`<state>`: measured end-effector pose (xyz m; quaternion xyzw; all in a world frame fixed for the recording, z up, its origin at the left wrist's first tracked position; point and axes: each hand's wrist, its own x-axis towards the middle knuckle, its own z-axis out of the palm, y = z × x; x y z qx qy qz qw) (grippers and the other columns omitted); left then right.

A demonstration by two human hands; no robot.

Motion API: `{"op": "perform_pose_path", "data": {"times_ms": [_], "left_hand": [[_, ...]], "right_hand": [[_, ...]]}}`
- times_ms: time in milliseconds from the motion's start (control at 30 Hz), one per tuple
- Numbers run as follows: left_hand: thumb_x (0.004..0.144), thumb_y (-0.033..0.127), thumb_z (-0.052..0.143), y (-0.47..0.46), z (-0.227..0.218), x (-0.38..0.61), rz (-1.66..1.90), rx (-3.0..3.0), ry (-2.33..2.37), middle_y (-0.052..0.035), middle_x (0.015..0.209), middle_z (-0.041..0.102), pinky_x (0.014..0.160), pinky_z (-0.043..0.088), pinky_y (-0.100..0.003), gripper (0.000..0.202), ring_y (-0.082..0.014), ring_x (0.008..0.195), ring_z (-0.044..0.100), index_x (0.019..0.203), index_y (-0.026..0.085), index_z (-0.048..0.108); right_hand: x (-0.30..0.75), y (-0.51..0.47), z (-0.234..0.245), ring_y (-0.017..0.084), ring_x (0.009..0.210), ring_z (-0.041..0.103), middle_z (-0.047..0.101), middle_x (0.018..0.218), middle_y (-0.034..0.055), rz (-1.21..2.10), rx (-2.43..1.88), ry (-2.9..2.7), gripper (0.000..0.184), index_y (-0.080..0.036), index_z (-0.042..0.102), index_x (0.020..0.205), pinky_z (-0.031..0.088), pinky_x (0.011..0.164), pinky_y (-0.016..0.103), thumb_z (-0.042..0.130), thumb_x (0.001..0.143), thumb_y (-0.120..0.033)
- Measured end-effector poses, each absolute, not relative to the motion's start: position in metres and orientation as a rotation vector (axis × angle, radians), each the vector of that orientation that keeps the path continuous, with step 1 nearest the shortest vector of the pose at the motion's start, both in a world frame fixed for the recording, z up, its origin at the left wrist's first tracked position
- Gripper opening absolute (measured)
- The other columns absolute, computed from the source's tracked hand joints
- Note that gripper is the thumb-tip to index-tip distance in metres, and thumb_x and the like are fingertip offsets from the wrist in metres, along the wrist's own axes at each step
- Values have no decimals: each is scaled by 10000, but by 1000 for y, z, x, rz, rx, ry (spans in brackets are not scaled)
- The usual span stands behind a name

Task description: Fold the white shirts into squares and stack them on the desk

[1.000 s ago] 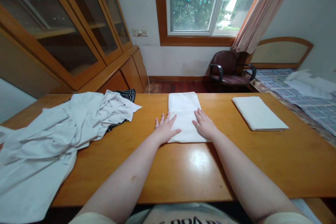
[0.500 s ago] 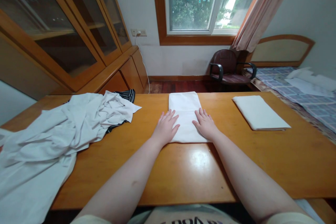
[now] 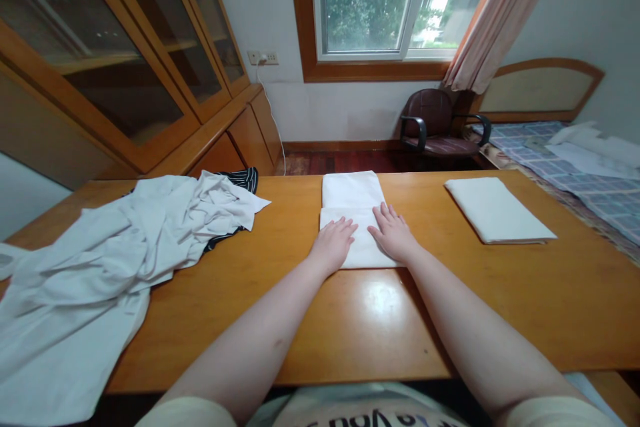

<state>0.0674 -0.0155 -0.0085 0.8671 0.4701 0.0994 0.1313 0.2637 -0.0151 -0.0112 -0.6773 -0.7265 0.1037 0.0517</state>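
A folded white cloth [image 3: 353, 190] lies flat in the middle of the wooden table, with a fold line running across it. My left hand [image 3: 335, 243] rests palm down on its near left part, fingers stretched forward. On the right edge of the same cloth lies my right hand [image 3: 393, 233], flat with its fingers apart. Neither hand grips anything. Off to the right sits another folded white cloth [image 3: 500, 210], in a neat rectangle. A loose heap of white garments [image 3: 115, 247] covers the table's left side, with a black striped fabric [image 3: 245, 179] showing from under it.
The wooden table [image 3: 225, 327] spans the view in front of me. Beyond it stand a glass-fronted cabinet [image 3: 145, 147] at left and a dark armchair [image 3: 440, 123]. A bed [image 3: 565, 160] with a checked cover is at right. A window [image 3: 370, 7] faces me.
My left hand has slid right, from the cloth's left edge toward its middle. My right hand stays nearly in place on the right edge. The view has tilted slightly.
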Motion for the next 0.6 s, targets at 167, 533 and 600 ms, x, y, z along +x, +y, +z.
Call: {"op": "perform_pose_path", "data": {"times_ms": [167,533,600], "left_hand": [[915,368,389,-17,-5,68,206,2534,1378,-47,1509,305,1145,145,-464,507,-255,1409,192,1410,259,380],[842,569,447,-13,-5,66,183,2474,1426,-85,1542,205,1127,163,-469,658,-294,1417,145,1421,267,363],[878,564,369,-9,-2,58,229,2443,1407,-86,1520,271,1128,191,-424,625,-246,1408,200,1408,234,386]], "right_hand": [[264,-15,-11,295,1417,118,128,1553,117,322,-2056,-2212,639,-167,249,1473,175,1109,505,324,925,-486],[265,-15,-10,290,1421,95,113,1555,111,349,-2050,-2216,641,-166,238,1477,163,1116,493,323,927,-485],[266,-15,-9,292,1421,98,114,1555,112,350,-2055,-2213,641,-165,236,1478,169,1116,491,322,929,-485]]}}
